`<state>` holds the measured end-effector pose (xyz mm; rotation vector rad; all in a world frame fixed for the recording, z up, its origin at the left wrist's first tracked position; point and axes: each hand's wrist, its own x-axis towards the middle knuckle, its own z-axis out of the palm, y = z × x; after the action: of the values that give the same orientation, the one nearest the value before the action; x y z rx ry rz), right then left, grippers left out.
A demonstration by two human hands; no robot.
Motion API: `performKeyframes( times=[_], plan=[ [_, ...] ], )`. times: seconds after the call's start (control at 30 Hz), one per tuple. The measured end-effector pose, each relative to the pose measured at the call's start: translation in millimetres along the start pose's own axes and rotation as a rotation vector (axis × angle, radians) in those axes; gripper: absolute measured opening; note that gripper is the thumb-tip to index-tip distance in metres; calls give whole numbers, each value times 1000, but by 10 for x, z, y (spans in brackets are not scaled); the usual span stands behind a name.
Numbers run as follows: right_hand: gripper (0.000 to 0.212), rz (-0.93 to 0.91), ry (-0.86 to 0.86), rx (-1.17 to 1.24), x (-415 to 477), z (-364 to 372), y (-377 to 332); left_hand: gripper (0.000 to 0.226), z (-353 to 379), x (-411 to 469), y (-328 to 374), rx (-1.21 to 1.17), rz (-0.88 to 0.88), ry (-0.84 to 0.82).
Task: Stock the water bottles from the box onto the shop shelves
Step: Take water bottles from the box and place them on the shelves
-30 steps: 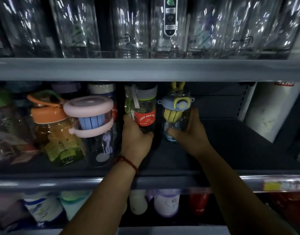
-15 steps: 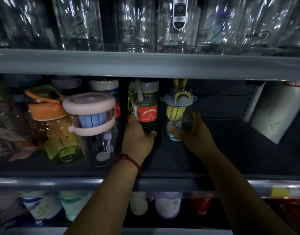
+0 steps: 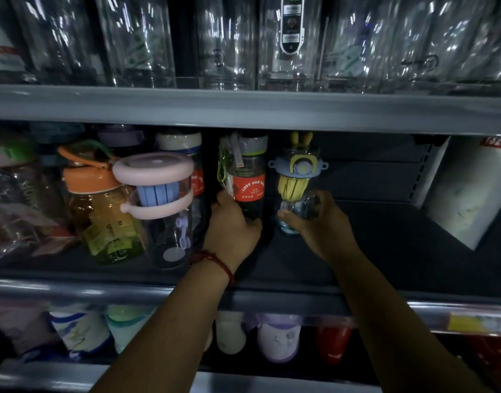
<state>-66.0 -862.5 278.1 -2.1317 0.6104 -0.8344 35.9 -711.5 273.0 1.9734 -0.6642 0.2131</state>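
On the middle shelf (image 3: 385,251) stand two bottles side by side. My left hand (image 3: 232,225) grips the base of a dark bottle with a red label (image 3: 248,177) and a green strap. My right hand (image 3: 320,219) wraps the lower part of a small clear bottle with a blue and yellow lid (image 3: 296,177) with yellow ears on top. Both bottles stand upright deep on the shelf. No box is in view.
Left of my hands stand a clear bottle with a pink lid (image 3: 158,199) and an orange-lidded bottle (image 3: 96,205). A white box (image 3: 476,188) leans at the shelf's right end. Tall clear bottles (image 3: 289,43) fill the upper shelf; several cups (image 3: 277,338) sit below.
Both hands have pushed the two bottles slightly further back on the shelf. The view has tilted down a little.
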Motion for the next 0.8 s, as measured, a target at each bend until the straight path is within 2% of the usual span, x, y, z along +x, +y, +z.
performKeyframes(
  times=[0.2,0.37,0.47,0.57,0.7,0.8],
  plan=[
    [56,30,-20,28,-8,-19,-21,51,-116,-128,26,57,-43,19],
    [59,46,-37,9,-66,-73,-111,58,-240,-343,58,184,14,20],
    [66,67,-99,-15,-119,-141,-180,46,-300,-468,95,255,55,-27],
    [69,63,-111,-107,-273,-279,-275,41,-387,-624,117,281,129,-54],
    [45,-93,-68,-182,-697,-418,-416,50,-554,-864,147,181,332,-146],
    [51,-192,16,-180,-1102,-452,-381,48,-666,-1065,172,103,452,-220]
  ],
)
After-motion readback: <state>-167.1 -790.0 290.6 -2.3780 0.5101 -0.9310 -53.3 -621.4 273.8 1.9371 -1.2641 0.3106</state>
